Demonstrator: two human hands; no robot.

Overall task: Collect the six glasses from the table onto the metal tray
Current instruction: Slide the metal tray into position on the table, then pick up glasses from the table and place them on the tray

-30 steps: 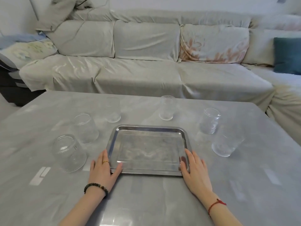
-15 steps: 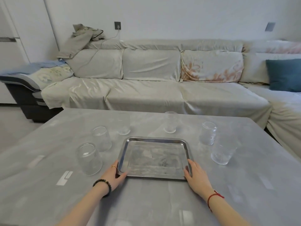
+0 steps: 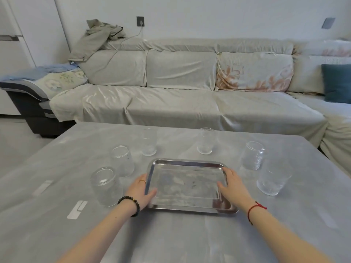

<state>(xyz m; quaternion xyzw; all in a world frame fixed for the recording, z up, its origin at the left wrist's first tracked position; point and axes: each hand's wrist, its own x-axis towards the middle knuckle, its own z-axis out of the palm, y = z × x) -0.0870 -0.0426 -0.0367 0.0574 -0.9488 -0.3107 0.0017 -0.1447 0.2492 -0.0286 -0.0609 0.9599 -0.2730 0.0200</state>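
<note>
An empty metal tray (image 3: 187, 163) lies on the grey table in front of me. My left hand (image 3: 139, 190) grips its left rim, thumb inside the tray. My right hand (image 3: 232, 184) holds its right rim the same way. Clear glasses stand around the tray. On the left are a near glass (image 3: 106, 186) and a second glass (image 3: 122, 161). Behind the tray stand a back-left glass (image 3: 149, 142) and a back-middle glass (image 3: 206, 141). On the right are a ribbed glass (image 3: 253, 155) and a larger near-right glass (image 3: 272, 179).
The grey table (image 3: 171, 236) has white tape marks (image 3: 77, 206) at the near left. A covered sofa (image 3: 171, 103) runs along the far side and wraps round the right, with a teal cushion (image 3: 337, 83) on it.
Both hands have slid forward along the tray's sides and now clasp its left and right rims. The camera has tilted up and pulled back, showing more of the sofa and wall.
</note>
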